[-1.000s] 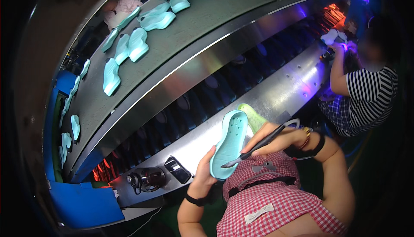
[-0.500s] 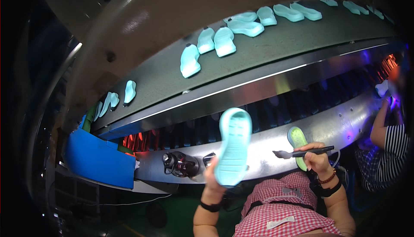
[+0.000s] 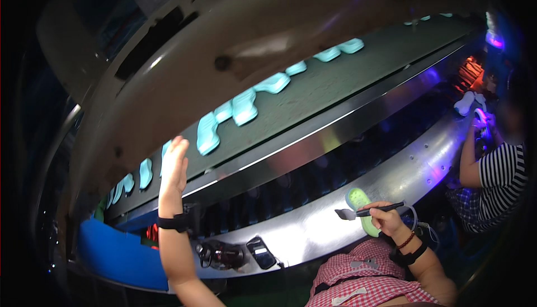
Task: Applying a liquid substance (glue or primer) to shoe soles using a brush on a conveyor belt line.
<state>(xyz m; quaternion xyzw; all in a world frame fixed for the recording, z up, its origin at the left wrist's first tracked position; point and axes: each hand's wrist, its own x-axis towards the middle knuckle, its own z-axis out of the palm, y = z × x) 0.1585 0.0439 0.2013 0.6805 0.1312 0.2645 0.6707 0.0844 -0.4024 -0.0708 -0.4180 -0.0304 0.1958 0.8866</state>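
My left hand (image 3: 175, 164) reaches far over to the belt's near side, its fingers stretched out. A light-blue shoe sole (image 3: 166, 150) shows as a sliver beside the fingers, mostly hidden by the hand; whether they touch I cannot tell. In my right hand (image 3: 387, 218) is a black-handled brush (image 3: 362, 213), its dark bristles pointing left. Below the brush, on the metal ledge, lies a yellow-green sole (image 3: 358, 198) with a bluish rim, partly covered by the brush and hand.
Several light-blue soles (image 3: 244, 107) lie along the dark conveyor belt (image 3: 313, 97), under a brown hood (image 3: 268, 38). On the metal ledge (image 3: 313, 231) stand a dark bottle (image 3: 224, 255) and a phone (image 3: 261, 252). A blue box (image 3: 123, 254) sits left; a co-worker in a striped sleeve (image 3: 503, 164) is right.
My left hand, which held a light-blue sole above the ledge, has moved up and left to the belt, its fingers now stretched out. My right hand keeps the brush. The view has tilted.
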